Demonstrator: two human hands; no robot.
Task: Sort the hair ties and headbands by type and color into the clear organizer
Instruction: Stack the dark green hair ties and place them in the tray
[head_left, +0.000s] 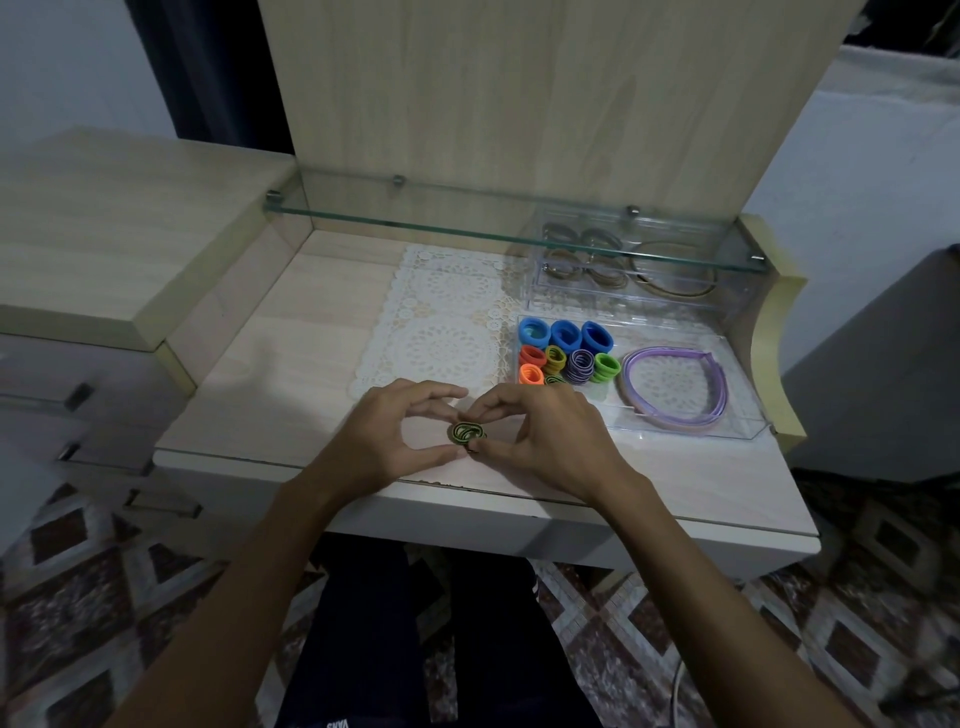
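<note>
A small bundle of green-and-black striped hair ties (466, 433) sits near the table's front edge, between my two hands. My left hand (395, 431) and my right hand (540, 436) both pinch it with thumb and fingertips. To the right lies the clear organizer (737, 415). Its left side holds blue hair ties (565, 335) in a row, with orange (531, 364), olive (555, 359), purple striped (580, 365) and green hair ties (605, 368) in front. Purple and pink headbands (670, 389) lie in its right compartment.
A white lace doily (441, 312) covers the middle of the wooden table (291, 353). A glass shelf (467, 221) runs across the back, above a second clear box (623, 265) with ties and a thin headband. A drawer unit stands at the left.
</note>
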